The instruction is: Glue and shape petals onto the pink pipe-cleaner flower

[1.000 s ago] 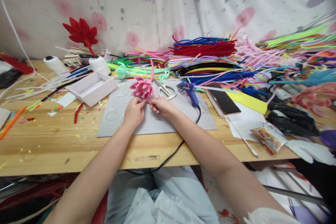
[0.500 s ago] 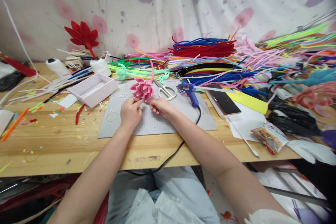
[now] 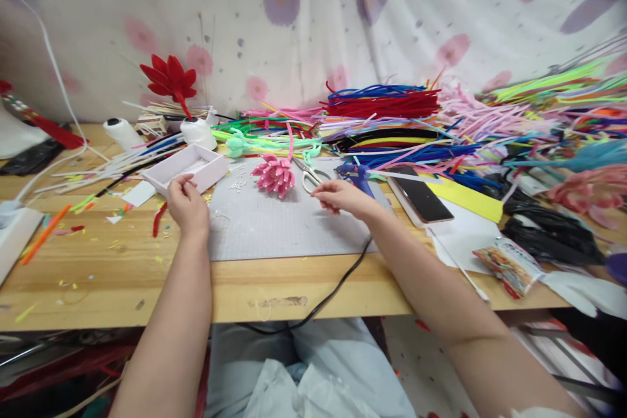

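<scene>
My left hand (image 3: pixel 187 206) is at the near side of a white open box (image 3: pixel 218 170) with small white beads in it. Its fingers are loosely bent and hold nothing that I can see; whether they touch the box, I cannot tell. My right hand (image 3: pixel 341 198) hovers over the grey cutting mat (image 3: pixel 274 232), fingers apart and empty. Just beyond it are white-handled scissors (image 3: pixel 310 181) and a blue glue gun (image 3: pixel 361 177), partly hidden by that hand. A pink pipe-cleaner flower (image 3: pixel 274 175) lies on the mat between my hands, its stem pointing away.
Loose white beads (image 3: pixel 238 177) lie left of the flower. A red flower (image 3: pixel 169 78) stands in a white thread spool (image 3: pixel 198 134). Bundles of coloured pipe cleaners (image 3: pixel 382 104) line the back. To the right are a phone (image 3: pixel 422 196) and a yellow strip (image 3: pixel 467 199). A black cord (image 3: pixel 337 281) crosses the front edge.
Both hands have come away from the pink flower, which now rests on the mat. The left hand moved left to the white box, the right hand moved right towards the glue gun. The view shifted slightly.
</scene>
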The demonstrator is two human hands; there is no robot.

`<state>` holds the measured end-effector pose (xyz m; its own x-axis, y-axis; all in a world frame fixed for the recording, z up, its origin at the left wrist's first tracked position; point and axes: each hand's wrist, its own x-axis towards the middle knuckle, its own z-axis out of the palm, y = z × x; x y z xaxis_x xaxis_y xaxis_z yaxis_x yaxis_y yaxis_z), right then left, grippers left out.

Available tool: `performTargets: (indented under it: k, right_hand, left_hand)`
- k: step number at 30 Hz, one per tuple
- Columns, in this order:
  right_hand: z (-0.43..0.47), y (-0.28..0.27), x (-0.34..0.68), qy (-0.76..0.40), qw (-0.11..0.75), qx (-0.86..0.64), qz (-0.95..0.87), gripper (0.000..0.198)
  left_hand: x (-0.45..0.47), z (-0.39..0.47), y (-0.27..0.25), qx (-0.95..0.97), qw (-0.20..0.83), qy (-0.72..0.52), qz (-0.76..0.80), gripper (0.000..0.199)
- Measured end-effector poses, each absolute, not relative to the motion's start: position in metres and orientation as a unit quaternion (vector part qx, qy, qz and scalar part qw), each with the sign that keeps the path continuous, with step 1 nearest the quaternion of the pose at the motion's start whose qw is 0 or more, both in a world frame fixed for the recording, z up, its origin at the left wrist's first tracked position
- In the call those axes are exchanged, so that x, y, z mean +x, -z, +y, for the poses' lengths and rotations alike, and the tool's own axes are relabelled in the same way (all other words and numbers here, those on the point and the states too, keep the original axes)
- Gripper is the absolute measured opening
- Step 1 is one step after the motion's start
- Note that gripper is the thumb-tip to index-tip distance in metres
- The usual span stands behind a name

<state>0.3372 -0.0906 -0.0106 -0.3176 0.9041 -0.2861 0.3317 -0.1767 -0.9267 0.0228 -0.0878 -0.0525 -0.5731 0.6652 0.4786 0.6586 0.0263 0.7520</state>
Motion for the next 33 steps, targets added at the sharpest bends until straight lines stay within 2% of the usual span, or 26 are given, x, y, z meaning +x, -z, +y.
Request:
performTargets:
  k: [4, 7, 13, 17, 22, 27, 30, 33]
  right_hand:
    - [-0.098, 0.005, 0.383, -0.51, 0.203, -0.527, -0.649, 0.022]
    - [-0.104, 0.005, 0.411, -0.458, 0.181, -0.552, -0.673, 0.032]
    - [-0.106, 0.005, 0.436, -0.225, 0.152, -0.663, -0.698, 0.036]
    - [-0.098, 0.015, 0.437, -0.141, 0.141, -0.735, -0.648, 0.032]
    - [-0.085, 0.031, 0.43, -0.09, 0.178, -0.749, -0.632, 0.043]
    - [-0.077, 0.044, 0.418, -0.076, 0.254, -0.683, -0.68, 0.041]
    - [-0.075, 0.051, 0.41, -0.1, 0.263, -0.697, -0.66, 0.042]
    - [-0.074, 0.057, 0.407, -0.128, 0.285, -0.725, -0.613, 0.042]
  left_hand:
    - [0.03, -0.087, 0.057, 0.46, 0.024, -0.531, 0.711, 0.028]
    - [0.041, -0.087, 0.059, 0.508, 0.055, -0.474, 0.717, 0.024]
    - [0.042, -0.081, 0.067, 0.579, 0.009, -0.347, 0.738, 0.018]
    - [0.038, -0.073, 0.073, 0.583, 0.01, -0.32, 0.747, 0.013]
    - [0.042, -0.069, 0.071, 0.567, 0.024, -0.294, 0.769, 0.011]
    - [0.047, -0.07, 0.066, 0.551, 0.023, -0.256, 0.794, 0.014]
    - [0.048, -0.072, 0.063, 0.538, -0.013, -0.294, 0.79, 0.017]
    - [0.051, -0.075, 0.061, 0.537, -0.035, -0.384, 0.75, 0.02]
